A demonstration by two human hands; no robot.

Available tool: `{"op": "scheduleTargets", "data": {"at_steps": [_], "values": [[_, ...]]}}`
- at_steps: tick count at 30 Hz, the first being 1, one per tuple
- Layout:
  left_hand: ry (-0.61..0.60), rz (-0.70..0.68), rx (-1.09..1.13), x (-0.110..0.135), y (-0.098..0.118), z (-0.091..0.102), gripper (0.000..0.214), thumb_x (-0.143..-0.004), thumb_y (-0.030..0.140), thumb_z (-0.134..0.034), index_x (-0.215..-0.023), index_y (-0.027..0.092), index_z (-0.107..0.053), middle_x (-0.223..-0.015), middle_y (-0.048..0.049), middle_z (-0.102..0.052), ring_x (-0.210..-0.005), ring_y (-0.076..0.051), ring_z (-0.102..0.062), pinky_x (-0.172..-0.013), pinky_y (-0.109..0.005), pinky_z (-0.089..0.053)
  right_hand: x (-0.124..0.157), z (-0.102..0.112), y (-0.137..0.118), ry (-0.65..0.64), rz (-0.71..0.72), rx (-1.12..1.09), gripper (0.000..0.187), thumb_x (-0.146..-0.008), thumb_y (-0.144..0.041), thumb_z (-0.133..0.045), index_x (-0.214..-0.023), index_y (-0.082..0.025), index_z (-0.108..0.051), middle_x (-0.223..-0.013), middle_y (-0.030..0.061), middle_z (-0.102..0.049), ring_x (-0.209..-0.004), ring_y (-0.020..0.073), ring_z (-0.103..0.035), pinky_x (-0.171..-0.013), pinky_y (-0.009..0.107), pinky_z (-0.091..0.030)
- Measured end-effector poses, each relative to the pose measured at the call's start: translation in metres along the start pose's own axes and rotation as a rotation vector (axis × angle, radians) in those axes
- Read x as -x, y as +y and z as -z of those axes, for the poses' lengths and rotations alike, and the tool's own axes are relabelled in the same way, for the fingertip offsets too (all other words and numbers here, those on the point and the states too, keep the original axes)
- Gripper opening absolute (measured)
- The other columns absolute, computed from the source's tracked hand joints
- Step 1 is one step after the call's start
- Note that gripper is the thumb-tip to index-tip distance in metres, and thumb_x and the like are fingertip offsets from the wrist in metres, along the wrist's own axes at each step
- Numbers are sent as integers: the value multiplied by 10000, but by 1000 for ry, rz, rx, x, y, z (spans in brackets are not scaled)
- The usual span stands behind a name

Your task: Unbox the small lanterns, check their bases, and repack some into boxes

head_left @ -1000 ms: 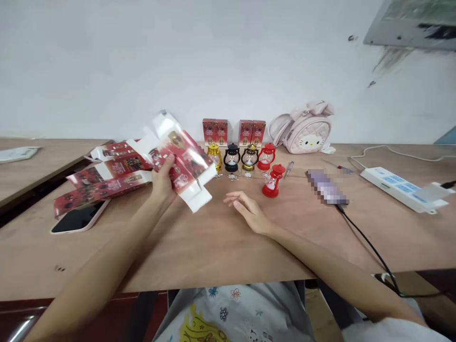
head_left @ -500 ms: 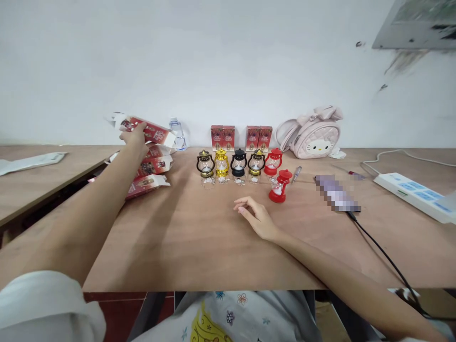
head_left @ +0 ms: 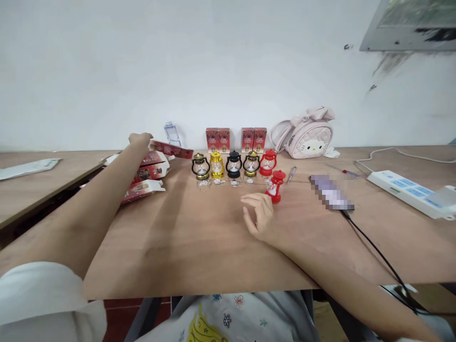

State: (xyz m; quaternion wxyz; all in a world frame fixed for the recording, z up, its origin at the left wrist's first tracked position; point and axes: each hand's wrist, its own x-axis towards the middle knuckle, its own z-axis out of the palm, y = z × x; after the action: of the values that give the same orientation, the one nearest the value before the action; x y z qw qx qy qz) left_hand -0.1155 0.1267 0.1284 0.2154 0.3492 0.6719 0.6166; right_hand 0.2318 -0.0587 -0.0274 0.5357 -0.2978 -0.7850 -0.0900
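Observation:
My left hand reaches far to the left back and rests on a flattened red carton lying on top of a pile of flat red cartons; whether it still grips the carton is unclear. My right hand hovers over the wooden table, fingers apart and curled, holding nothing, just in front of a small red lantern. Behind it a row of toy lanterns stands: a bronze one, a gold one, a black one, another bronze one and a red one.
Red boxes stand by the wall beside a clear bottle and a pink backpack. A screwdriver, a blurred flat thing with a black cable and a white power strip lie to the right.
My left hand carried the flat carton from in front of me to the pile at the left back and lowered it. My right hand lifted and moved nearer the front red lantern.

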Motion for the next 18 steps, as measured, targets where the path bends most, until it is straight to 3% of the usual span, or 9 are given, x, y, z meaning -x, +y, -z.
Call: {"op": "scheduleTargets", "data": {"at_steps": [2,4,6,7,9,11,14,18], "values": [[117,-63,-68,6,0,-1,538,-856,249,-629,-1295,31,-408,-1282,-156,-508,-1140,-236,-512,-989,-472,-423,-1,2,2,133,-59,105,421,-793,-117,-520,-1181,-258,-439,-1129,95,-564,-1032,247,-543,-890,450,-427],[155,-174,-102,19,-5,-1,696,-786,151,-683,-1325,-60,-296,-1357,-196,-430,-1241,-250,-398,-1107,-463,-265,-3,4,6,240,-139,177,467,-772,-126,-540,-1202,-254,-409,-1195,112,-490,-1129,270,-487,-950,492,-397],[128,-326,-127,44,-16,0,637,-772,111,-667,-1311,-6,-348,-1369,-140,-431,-1266,-217,-355,-1135,-386,-215,-5,6,12,307,-233,194,527,-744,-119,-542,-1231,-236,-375,-1248,132,-414,-1224,292,-407,-1007,531,-352],[81,-425,-143,60,-24,1,575,-759,96,-661,-1272,30,-408,-1329,-107,-469,-1244,-203,-373,-1125,-356,-233,-7,6,17,330,-291,184,564,-724,-107,-535,-1247,-223,-358,-1268,142,-382,-1258,300,-372,-1030,546,-327],[-75,-713,-229,98,-45,3,478,-750,107,-633,-1197,56,-471,-1236,-119,-513,-1181,-244,-425,-1082,-406,-283,-8,5,26,361,-434,148,640,-672,-78,-519,-1273,-199,-334,-1296,158,-345,-1293,310,-329,-1064,568,-276],[-263,-859,-233,138,-67,5,392,-760,166,-608,-1139,118,-516,-1160,-105,-543,-1130,-261,-473,-1037,-414,-331,-7,2,36,372,-600,114,707,-621,-59,-512,-1291,-183,-322,-1301,165,-352,-1284,316,-342,-1070,587,-252],[-536,-940,-257,189,-95,3,370,-754,242,-584,-1113,171,-528,-1122,-104,-569,-1091,-273,-515,-993,-410,-376,-2,-4,51,327,-767,64,779,-595,-65,-542,-1321,-190,-288,-1320,169,-383,-1257,320,-393,-1059,619,-242],[-777,-901,-263,223,-114,-9,317,-794,247,-528,-1107,199,-518,-1115,-95,-582,-1063,-248,-535,-959,-408,-417,4,-8,64,208,-724,-83,822,-686,-155,-603,-1376,-237,-163,-1382,176,-373,-1246,289,-439,-1042,591,-303]]}}
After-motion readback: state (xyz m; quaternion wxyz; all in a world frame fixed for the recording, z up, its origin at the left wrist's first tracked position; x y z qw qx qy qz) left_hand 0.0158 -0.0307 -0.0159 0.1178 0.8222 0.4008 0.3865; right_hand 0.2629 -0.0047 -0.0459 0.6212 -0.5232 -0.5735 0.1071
